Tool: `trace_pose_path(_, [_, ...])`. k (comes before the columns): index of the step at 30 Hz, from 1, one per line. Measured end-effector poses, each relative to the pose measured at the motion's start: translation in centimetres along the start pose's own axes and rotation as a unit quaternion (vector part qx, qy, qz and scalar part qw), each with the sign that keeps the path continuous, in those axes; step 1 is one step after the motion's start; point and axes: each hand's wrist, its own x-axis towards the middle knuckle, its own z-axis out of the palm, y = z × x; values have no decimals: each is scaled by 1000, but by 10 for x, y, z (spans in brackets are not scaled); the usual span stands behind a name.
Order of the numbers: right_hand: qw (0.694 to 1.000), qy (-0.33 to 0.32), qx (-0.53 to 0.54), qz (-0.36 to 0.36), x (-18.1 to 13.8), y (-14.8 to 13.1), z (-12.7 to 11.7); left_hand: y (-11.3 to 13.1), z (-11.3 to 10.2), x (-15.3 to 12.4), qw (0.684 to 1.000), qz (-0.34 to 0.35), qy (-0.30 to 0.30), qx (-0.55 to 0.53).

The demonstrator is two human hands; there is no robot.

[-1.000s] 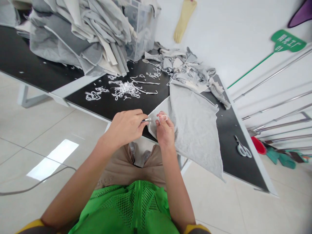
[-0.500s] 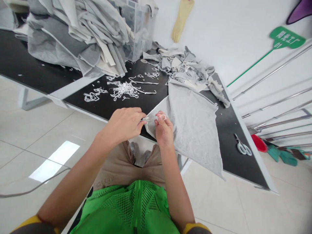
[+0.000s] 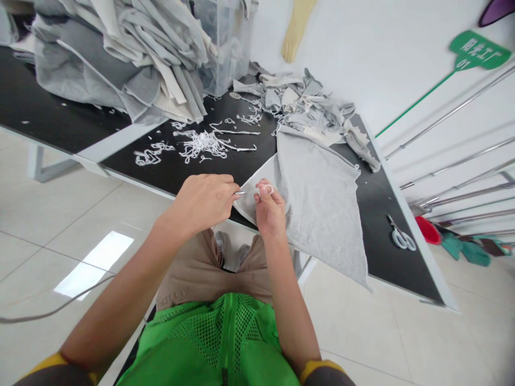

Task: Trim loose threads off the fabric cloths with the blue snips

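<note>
My left hand [image 3: 207, 199] is closed around a small pointed metal tool [image 3: 240, 193]; only its slim silver tip shows beyond the fingers. Just to the right, my right hand [image 3: 271, 210] pinches a looped white thread [image 3: 266, 187] between thumb and fingers. The tool's tip points at the thread with a small gap between them. Beneath and beyond both hands, a light grey cloth [image 3: 317, 198] lies on the black table, its lower corner hanging over the front edge.
White thread scraps [image 3: 205, 143] lie on the black table [image 3: 382, 246]. Behind are cloth scraps [image 3: 306, 102], a clear bin [image 3: 225, 53] and a large grey cloth pile [image 3: 104, 64]. White-handled scissors [image 3: 400, 236] rest at right. Long-handled tools [image 3: 450, 174] lean against the wall.
The view has shifted slightly. The metal tool's tip has drawn back a little from the right hand and looks narrower. My right hand keeps its pinch on the thread.
</note>
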Motion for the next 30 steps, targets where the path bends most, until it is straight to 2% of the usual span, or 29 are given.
trace_pose_path(6, [1000,18,-25,1,0,-3,2,-6,4,-6,999,-16,5,-27])
trace_pose_path(10, [1000,7,4,-6,-1,-3,2,-16,4,-18,996,-43,18,-73])
trace_pose_path(16, [1000,5,21,4,0,-2,1,-29,11,-63,971,-129,113,-165])
trace_pose_path(20, [999,17,39,-1,-1,-6,3,-22,21,-97,940,-225,127,-222])
trace_pose_path(23, [999,-13,21,-25,-2,-18,13,-12,30,-116,914,-277,115,-273])
trace_pose_path(26, [996,-63,-40,-54,3,-36,28,-2,41,-130,898,-274,108,-328])
trace_pose_path(30, [981,-93,-143,-91,25,-57,49,10,54,-142,880,-254,95,-389])
